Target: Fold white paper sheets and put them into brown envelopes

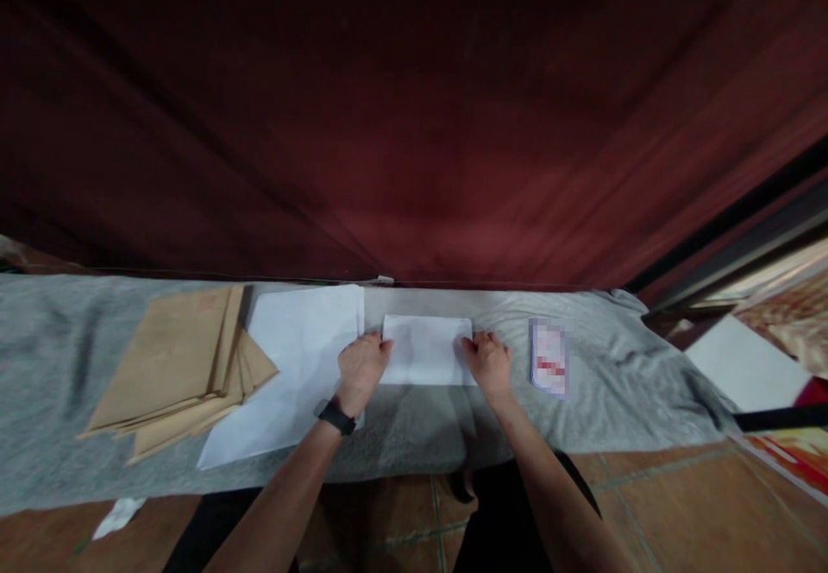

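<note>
A white sheet of paper, apparently folded into a wide rectangle, lies on the grey cloth in front of me. My left hand, with a dark watch on its wrist, grips the sheet's left edge, thumb on top and fingers curled. At the opposite edge my right hand pinches the paper the same way. The undersides of the fingers are hidden. Just left of my left hand, larger white sheets lie flat, and a stack of brown paper envelopes partly covers them.
Grey cloth covers the long work surface. A pale case or box with red marking lies to the right. Dark red fabric hangs along the back edge. White scrap rests on the tiled floor.
</note>
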Demonstrator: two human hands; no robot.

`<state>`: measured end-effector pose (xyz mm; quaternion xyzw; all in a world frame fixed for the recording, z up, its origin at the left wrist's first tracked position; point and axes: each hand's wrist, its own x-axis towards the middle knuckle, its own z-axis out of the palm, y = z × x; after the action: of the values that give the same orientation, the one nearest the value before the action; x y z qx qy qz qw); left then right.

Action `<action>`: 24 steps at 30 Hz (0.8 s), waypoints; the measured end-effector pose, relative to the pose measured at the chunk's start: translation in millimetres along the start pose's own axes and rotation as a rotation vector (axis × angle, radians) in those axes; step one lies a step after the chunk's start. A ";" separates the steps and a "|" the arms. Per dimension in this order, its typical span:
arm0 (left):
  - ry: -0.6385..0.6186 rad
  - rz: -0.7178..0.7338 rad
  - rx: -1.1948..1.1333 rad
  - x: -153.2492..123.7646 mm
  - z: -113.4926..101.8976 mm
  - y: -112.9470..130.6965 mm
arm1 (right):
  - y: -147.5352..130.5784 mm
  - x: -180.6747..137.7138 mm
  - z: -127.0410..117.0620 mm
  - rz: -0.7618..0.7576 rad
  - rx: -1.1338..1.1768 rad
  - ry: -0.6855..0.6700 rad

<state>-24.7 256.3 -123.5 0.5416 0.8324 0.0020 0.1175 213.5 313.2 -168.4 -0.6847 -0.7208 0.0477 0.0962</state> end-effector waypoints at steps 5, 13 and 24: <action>0.049 0.005 0.003 1.3 5.6 0.7 | -1.7 0.2 3.7 -0.024 -0.053 0.082; 0.116 0.027 0.011 4.7 16.6 -0.8 | -5.4 -2.1 2.2 -0.021 -0.059 0.110; 0.124 0.036 0.003 3.9 22.1 0.2 | -34.6 -23.8 14.6 -0.433 0.169 0.161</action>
<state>-21.7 257.2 -145.8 0.5557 0.8281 0.0365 0.0649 177.7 288.4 -177.5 -0.5052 -0.8344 0.0311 0.2182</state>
